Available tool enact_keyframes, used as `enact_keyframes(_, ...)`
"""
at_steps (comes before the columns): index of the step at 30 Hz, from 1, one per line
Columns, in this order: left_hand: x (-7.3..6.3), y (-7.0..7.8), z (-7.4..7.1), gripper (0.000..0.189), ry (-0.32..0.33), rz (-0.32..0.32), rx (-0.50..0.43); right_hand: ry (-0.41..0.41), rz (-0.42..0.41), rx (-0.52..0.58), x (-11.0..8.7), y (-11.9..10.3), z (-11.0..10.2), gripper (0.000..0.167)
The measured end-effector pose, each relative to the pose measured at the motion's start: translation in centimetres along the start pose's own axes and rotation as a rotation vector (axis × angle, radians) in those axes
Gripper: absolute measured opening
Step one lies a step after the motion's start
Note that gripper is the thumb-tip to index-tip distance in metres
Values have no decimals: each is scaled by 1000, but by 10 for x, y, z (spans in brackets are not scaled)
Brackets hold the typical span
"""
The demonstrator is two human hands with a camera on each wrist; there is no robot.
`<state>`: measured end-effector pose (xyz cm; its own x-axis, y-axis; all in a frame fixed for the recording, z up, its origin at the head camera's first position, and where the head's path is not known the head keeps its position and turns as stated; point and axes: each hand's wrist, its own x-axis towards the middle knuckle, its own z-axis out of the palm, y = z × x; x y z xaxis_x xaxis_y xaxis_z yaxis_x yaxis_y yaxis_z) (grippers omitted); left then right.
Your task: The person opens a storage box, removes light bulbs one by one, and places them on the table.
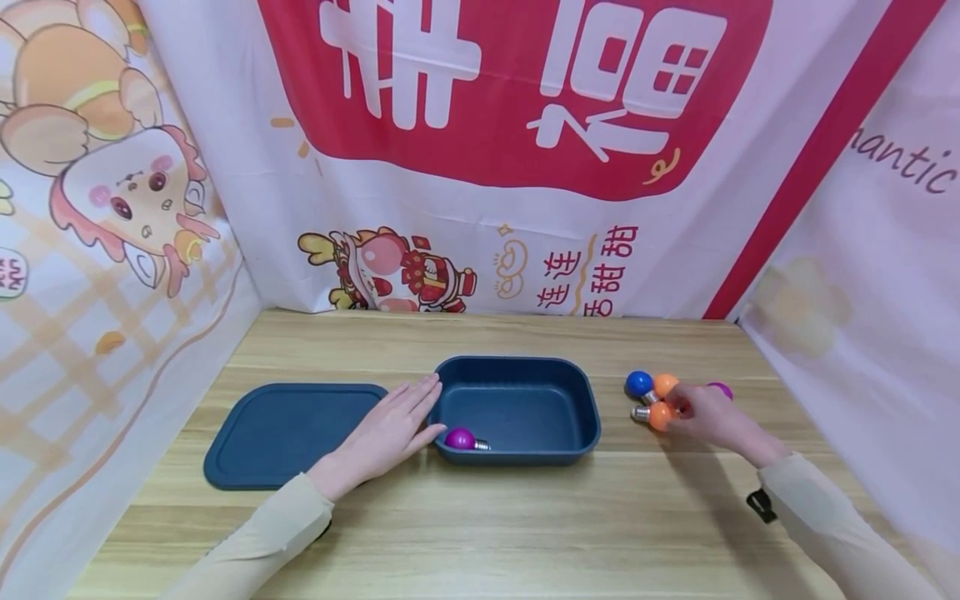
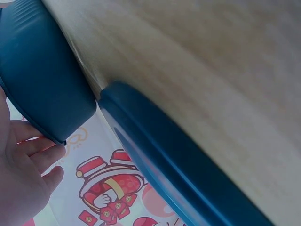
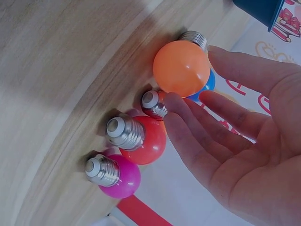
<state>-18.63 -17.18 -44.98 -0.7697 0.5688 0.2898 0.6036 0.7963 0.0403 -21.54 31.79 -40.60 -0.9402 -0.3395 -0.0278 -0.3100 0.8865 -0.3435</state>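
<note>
My left hand (image 1: 393,421) rests its straight fingers along the left rim of a dark blue box (image 1: 517,408), its thumb by the near corner. Inside the box lies a purple light bulb (image 1: 461,439). My right hand (image 1: 708,417) reaches to an orange bulb (image 3: 181,68) on the table, thumb by its metal base and fingertips at its round side. The fingers stand apart around it. Close about it are a blue bulb (image 1: 639,383), another orange bulb (image 1: 665,384), a red bulb (image 3: 148,140) and a second purple bulb (image 3: 121,177), the red one mostly hidden in the head view.
A dark blue lid (image 1: 292,433) lies flat on the wooden table (image 1: 480,533), left of the box and partly under my left hand in the head view. Printed cloth (image 1: 480,179) hangs behind the table and on both sides.
</note>
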Motion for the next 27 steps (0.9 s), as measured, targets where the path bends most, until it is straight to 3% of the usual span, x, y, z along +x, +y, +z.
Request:
enact_keyframes(16, -2, 1, -1, 67, -15, -17, -8, 16, -20, -32, 4, -2, -5, 31)
enact_keyframes(27, 0, -1, 1, 67, -12, -8, -1, -56, 13, 30, 15, -33, -21, 34)
